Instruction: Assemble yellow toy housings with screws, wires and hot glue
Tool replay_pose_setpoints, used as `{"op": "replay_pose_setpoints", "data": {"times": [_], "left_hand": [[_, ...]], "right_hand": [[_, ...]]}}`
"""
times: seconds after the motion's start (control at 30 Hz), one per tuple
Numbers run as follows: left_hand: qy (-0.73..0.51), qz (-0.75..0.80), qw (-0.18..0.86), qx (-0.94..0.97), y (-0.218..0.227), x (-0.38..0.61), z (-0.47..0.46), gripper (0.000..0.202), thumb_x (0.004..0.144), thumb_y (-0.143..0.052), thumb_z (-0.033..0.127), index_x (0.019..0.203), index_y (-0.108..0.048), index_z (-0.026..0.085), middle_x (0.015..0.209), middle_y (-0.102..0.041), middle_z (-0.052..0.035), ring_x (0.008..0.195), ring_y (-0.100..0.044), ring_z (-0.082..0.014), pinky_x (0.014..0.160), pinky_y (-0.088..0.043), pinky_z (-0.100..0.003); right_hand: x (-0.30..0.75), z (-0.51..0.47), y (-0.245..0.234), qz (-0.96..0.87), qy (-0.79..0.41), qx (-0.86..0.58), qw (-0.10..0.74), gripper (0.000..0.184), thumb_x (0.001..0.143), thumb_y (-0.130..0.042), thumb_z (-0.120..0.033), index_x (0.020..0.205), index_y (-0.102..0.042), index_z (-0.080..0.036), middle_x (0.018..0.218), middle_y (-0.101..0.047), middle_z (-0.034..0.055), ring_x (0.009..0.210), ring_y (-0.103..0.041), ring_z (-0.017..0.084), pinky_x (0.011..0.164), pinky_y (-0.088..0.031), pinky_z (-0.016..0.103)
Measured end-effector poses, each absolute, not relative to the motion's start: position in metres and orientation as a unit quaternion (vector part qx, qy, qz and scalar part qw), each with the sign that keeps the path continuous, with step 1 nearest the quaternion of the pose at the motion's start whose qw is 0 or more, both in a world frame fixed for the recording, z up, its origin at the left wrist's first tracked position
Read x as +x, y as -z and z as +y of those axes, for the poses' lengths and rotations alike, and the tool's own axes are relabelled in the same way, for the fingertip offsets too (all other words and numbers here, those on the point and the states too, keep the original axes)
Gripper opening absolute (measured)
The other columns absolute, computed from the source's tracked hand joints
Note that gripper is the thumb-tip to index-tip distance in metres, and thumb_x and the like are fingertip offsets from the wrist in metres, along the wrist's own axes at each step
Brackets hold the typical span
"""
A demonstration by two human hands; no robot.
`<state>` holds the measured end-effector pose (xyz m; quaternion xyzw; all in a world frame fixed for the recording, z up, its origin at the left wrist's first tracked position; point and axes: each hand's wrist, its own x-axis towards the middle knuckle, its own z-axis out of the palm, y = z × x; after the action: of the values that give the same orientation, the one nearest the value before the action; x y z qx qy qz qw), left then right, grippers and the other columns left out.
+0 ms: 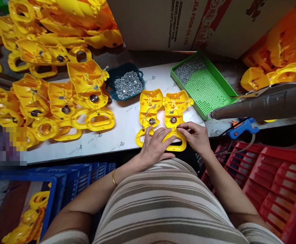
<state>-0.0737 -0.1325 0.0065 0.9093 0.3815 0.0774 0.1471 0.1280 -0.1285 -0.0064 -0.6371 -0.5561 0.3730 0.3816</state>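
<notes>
Two yellow plastic housing halves lie side by side on the white board, insides up, each with a ring handle at the near end. The left half (150,101) and the right half (176,101) both hold thin wires and a small round metal part. My left hand (154,145) rests across the two handles, fingers spread, its fingertips near the right half's lower end. Where the right half meets its ring handle (178,147), my right hand (195,137) has thumb and fingertips pinched together. What lies between those fingertips is too small to make out.
A dark tray of screws (129,84) and a green perforated tray (206,88) with small metal parts stand behind. More yellow housings (92,81) are piled left and right. A grey cylindrical tool (260,100), a blue glue gun (243,128) and a red crate (265,169) are right.
</notes>
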Motion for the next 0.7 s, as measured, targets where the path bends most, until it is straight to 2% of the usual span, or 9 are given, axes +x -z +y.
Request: {"op": "replay_pose_setpoints", "data": {"times": [0.07, 0.17, 0.3, 0.37, 0.53, 0.67, 0.7], "left_hand": [[-0.066, 0.374, 0.143, 0.914, -0.003, -0.072, -0.135, 0.063, 0.075, -0.077, 0.049, 0.130, -0.056, 0.026, 0.141, -0.054, -0.0106, 0.125, -0.048, -0.0315, 0.111, -0.020, -0.057], [-0.078, 0.375, 0.125, 0.915, 0.000, -0.069, -0.137, 0.052, 0.078, -0.077, 0.037, 0.125, -0.058, 0.026, 0.139, -0.056, -0.0092, 0.121, -0.051, -0.0296, 0.109, -0.023, -0.059], [-0.100, 0.355, 0.122, 0.922, 0.003, -0.068, -0.138, 0.025, 0.083, -0.071, 0.038, 0.103, -0.066, 0.023, 0.138, -0.058, -0.0086, 0.114, -0.056, -0.0270, 0.109, -0.026, -0.059], [-0.102, 0.344, 0.125, 0.925, 0.004, -0.068, -0.137, 0.019, 0.085, -0.069, 0.038, 0.095, -0.067, 0.021, 0.137, -0.058, -0.0098, 0.112, -0.058, -0.0259, 0.110, -0.026, -0.059], [-0.101, 0.331, 0.131, 0.929, 0.008, -0.069, -0.136, 0.018, 0.085, -0.068, 0.036, 0.093, -0.069, 0.019, 0.136, -0.059, -0.0130, 0.110, -0.059, -0.0254, 0.111, -0.028, -0.057], [-0.138, 0.330, 0.110, 0.927, 0.011, -0.072, -0.144, 0.022, 0.083, -0.070, 0.040, 0.087, -0.070, 0.019, 0.131, -0.061, -0.0140, 0.106, -0.060, -0.0237, 0.114, -0.025, -0.054], [-0.152, 0.326, 0.103, 0.928, 0.014, -0.072, -0.146, 0.024, 0.082, -0.070, 0.043, 0.084, -0.071, 0.019, 0.130, -0.062, -0.0130, 0.104, -0.060, -0.0234, 0.115, -0.023, -0.054]], "right_hand": [[0.128, -0.127, 0.009, -0.595, -0.348, -0.623, 0.368, 0.014, 0.084, -0.063, -0.029, 0.086, -0.074, -0.021, 0.087, -0.075, 0.0042, 0.072, -0.067, 0.016, 0.067, -0.054, 0.029], [0.129, -0.124, 0.012, -0.621, -0.332, -0.614, 0.356, 0.013, 0.085, -0.062, -0.027, 0.086, -0.073, -0.020, 0.086, -0.072, 0.0048, 0.073, -0.066, 0.015, 0.066, -0.053, 0.028], [0.129, -0.122, 0.014, -0.631, -0.314, -0.622, 0.341, 0.012, 0.085, -0.062, -0.026, 0.085, -0.072, -0.020, 0.085, -0.071, 0.0044, 0.069, -0.064, 0.015, 0.064, -0.051, 0.027], [0.128, -0.123, 0.013, -0.649, -0.292, -0.625, 0.321, 0.012, 0.087, -0.061, -0.026, 0.086, -0.071, -0.019, 0.084, -0.070, 0.0042, 0.068, -0.064, 0.014, 0.063, -0.051, 0.026], [0.121, -0.130, 0.015, -0.707, -0.207, -0.622, 0.264, 0.016, 0.092, -0.053, -0.026, 0.091, -0.067, -0.018, 0.086, -0.066, 0.0057, 0.066, -0.062, 0.014, 0.059, -0.049, 0.026], [0.117, -0.145, 0.023, -0.740, -0.148, -0.597, 0.272, 0.017, 0.094, -0.050, -0.024, 0.084, -0.063, -0.021, 0.074, -0.062, 0.0038, 0.068, -0.063, 0.017, 0.063, -0.054, 0.029], [0.120, -0.148, 0.028, -0.751, -0.146, -0.578, 0.283, 0.016, 0.094, -0.049, -0.023, 0.089, -0.064, -0.022, 0.077, -0.063, 0.0041, 0.070, -0.065, 0.017, 0.065, -0.056, 0.028]]}}
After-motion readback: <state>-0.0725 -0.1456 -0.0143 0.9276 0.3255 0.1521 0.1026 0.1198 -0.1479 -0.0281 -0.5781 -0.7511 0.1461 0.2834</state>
